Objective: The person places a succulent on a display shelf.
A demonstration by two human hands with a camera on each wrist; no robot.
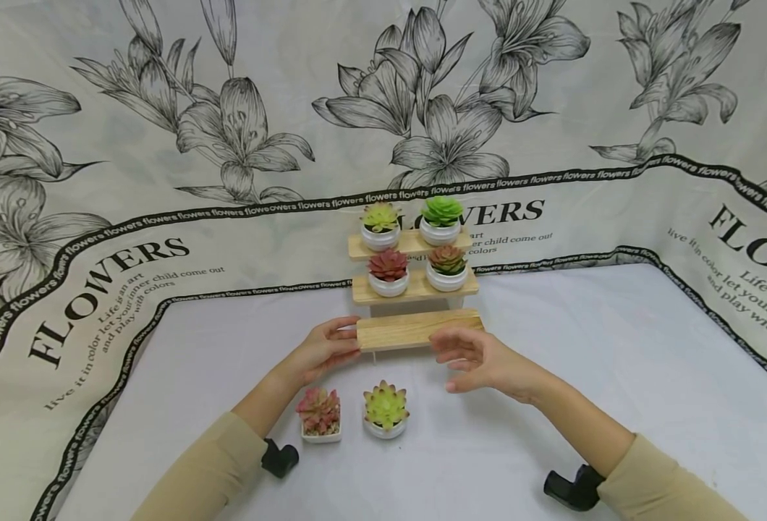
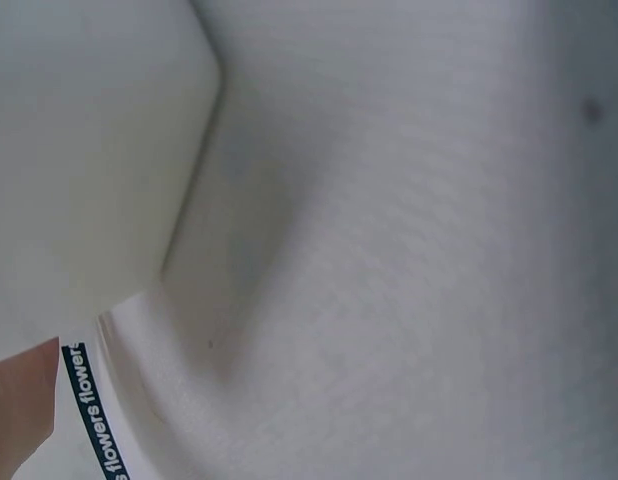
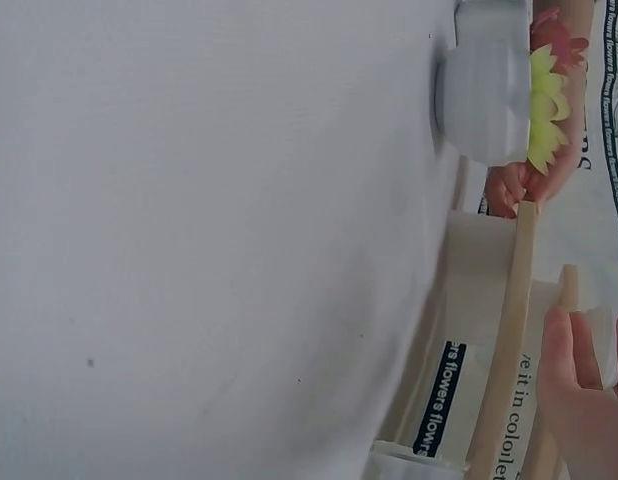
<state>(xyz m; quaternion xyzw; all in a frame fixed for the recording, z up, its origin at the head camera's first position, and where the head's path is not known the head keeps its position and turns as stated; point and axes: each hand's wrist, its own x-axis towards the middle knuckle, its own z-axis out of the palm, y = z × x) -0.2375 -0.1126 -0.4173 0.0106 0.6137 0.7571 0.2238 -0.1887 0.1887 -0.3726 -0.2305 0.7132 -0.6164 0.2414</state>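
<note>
In the head view my left hand [image 1: 321,351] holds the left end of the bottom wooden shelf board [image 1: 416,329] of a three-tier stand. That board bears no pot. My right hand [image 1: 477,362] is by the same board's right end, fingers loosely bent and holding nothing; whether it touches the wood I cannot tell. The right wrist view shows some right fingers [image 3: 559,355] beside the boards. On the table in front stand a pink succulent in a square white pot [image 1: 320,416] and a yellow-green succulent in a round white pot [image 1: 386,410].
The middle tier [image 1: 416,291] carries a red succulent [image 1: 388,271] and a reddish-green one [image 1: 447,268]. On the top tier [image 1: 404,240] sit a yellowish succulent [image 1: 380,224] and a bright green one [image 1: 441,218]. Flower-printed cloth [image 1: 279,250] rises behind the white table surface [image 1: 585,347].
</note>
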